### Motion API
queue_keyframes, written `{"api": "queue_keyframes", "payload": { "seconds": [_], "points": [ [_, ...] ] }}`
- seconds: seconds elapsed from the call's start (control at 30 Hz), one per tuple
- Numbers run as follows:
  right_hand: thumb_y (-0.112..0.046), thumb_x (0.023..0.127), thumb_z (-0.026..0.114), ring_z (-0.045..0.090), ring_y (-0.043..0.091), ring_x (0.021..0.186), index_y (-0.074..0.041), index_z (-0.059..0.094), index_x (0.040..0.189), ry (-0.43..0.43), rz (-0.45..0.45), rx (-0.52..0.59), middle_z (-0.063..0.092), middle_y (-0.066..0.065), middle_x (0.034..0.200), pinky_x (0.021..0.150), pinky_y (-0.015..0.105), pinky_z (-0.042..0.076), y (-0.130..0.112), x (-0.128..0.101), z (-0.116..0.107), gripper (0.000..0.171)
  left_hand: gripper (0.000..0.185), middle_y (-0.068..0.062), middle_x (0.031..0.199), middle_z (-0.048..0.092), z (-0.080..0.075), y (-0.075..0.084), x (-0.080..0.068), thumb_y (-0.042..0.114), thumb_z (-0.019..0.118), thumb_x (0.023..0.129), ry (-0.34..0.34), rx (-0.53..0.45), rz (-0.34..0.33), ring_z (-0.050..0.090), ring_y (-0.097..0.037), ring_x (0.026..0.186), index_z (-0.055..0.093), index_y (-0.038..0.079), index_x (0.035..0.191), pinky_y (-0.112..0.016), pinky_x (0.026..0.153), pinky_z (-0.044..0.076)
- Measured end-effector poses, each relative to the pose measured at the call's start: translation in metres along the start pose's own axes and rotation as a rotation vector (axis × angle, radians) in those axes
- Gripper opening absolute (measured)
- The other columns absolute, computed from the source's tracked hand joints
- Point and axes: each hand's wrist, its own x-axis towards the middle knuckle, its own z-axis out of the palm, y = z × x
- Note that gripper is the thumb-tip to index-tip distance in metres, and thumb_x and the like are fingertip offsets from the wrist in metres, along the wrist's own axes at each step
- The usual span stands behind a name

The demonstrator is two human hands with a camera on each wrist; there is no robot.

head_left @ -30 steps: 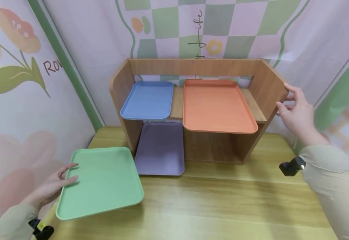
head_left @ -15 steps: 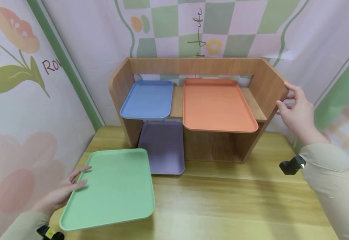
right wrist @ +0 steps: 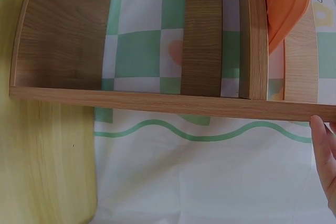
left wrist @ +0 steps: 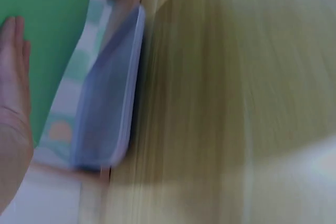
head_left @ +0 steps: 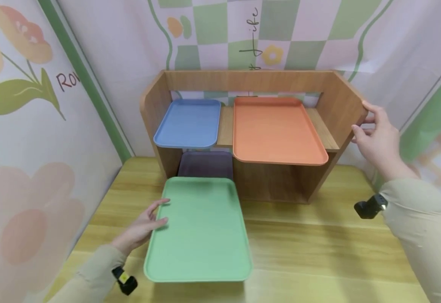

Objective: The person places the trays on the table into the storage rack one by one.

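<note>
Steadying the wooden shelf (head_left: pixel 251 81) with the right hand (head_left: pixel 375 134), fingers and thumb curled round the front edge of its right side panel; only a fingertip (right wrist: pixel 325 156) in the right wrist view, below that same edge

Bringing the green tray (head_left: pixel 199 229) in with the left hand (head_left: pixel 144 225): fingers straight and a little spread, laid against the tray's left rim, not closed round it. In the left wrist view, the same hand (left wrist: pixel 13 103) flat along the green surface (left wrist: pixel 47 24), though much blurred there

As for the green tray's place: lengthwise on or just over the table (head_left: pixel 319 244), in front of the lower left compartment, its far end covering the front part of the purple tray (head_left: pixel 205 165). Hard to tell whether lying on the wood or held slightly above it

On the upper level, the blue tray (head_left: pixel 188 123) at the left and the orange tray (head_left: pixel 275 130) at the right, both overhanging the front

Judged from this: the step in hand, most likely, to line up the green tray with the lower compartment, over the purple one. For the next move: a straight push forward with the flat hand, far edge kept low enough to pass under the blue tray and level enough to ride onto the purple tray instead of pushing it back; a firm hold on the side panel, so as not to shift the shelf
</note>
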Motion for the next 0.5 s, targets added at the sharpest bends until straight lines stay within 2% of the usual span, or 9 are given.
{"api": "queue_keyframes", "payload": {
  "seconds": [0.1,0.2,0.27,0.33,0.43,0.5],
  "points": [
    [-0.014,0.095,0.051,0.041,-0.024,0.065,-0.025,0.027,0.149,0.004,-0.005,-0.005,0.047,0.008,0.110,0.053,0.000,0.044,0.001,0.000,0.000,0.060,0.073,-0.021,0.130,0.046,0.019,-0.005,0.020,0.009,0.061,0.091,0.009,-0.015,0.013,0.063,-0.011,0.095,0.015,0.002,0.147,-0.032,0.081,0.057],
    [-0.014,0.095,0.051,0.041,-0.025,0.065,-0.024,0.027,0.149,0.005,-0.006,-0.003,0.047,0.007,0.110,0.053,0.000,0.044,0.002,0.000,0.001,0.060,0.072,-0.018,0.125,0.050,0.036,-0.012,0.037,0.004,0.061,0.089,0.007,-0.052,0.036,0.062,-0.009,0.094,0.017,-0.001,0.146,-0.029,0.080,0.057],
    [-0.014,0.095,0.051,0.041,-0.025,0.066,-0.025,0.027,0.149,0.004,-0.005,0.000,0.047,0.008,0.111,0.053,0.001,0.044,0.002,0.000,0.001,0.060,0.070,-0.006,0.101,0.059,0.047,-0.016,0.049,0.001,0.061,0.088,0.021,-0.047,0.054,0.061,-0.005,0.081,0.020,-0.002,0.145,-0.023,0.073,0.057],
    [-0.014,0.095,0.051,0.041,-0.024,0.067,-0.026,0.027,0.149,0.003,-0.003,0.004,0.047,0.008,0.111,0.054,0.001,0.045,0.001,0.000,0.001,0.060,0.069,0.005,0.077,0.056,0.058,-0.019,0.061,0.000,0.061,0.087,0.034,-0.034,0.057,0.059,-0.003,0.066,0.023,-0.001,0.145,-0.019,0.065,0.055],
    [-0.014,0.094,0.052,0.040,-0.024,0.069,-0.029,0.027,0.148,0.005,-0.002,0.005,0.047,0.004,0.109,0.054,0.001,0.046,0.002,0.000,0.001,0.061,0.066,0.010,0.059,0.047,0.075,-0.023,0.080,-0.001,0.061,0.087,0.055,0.000,0.054,0.049,-0.001,0.052,0.028,0.002,0.144,-0.015,0.055,0.048],
    [-0.014,0.094,0.051,0.040,-0.024,0.069,-0.029,0.027,0.148,0.008,-0.002,0.004,0.047,0.002,0.107,0.054,0.001,0.045,0.003,0.000,0.001,0.061,0.065,0.009,0.063,0.056,0.087,-0.026,0.092,0.000,0.060,0.088,0.047,0.004,0.044,0.055,-0.002,0.056,0.029,0.004,0.145,-0.017,0.059,0.051]
  ]
}}
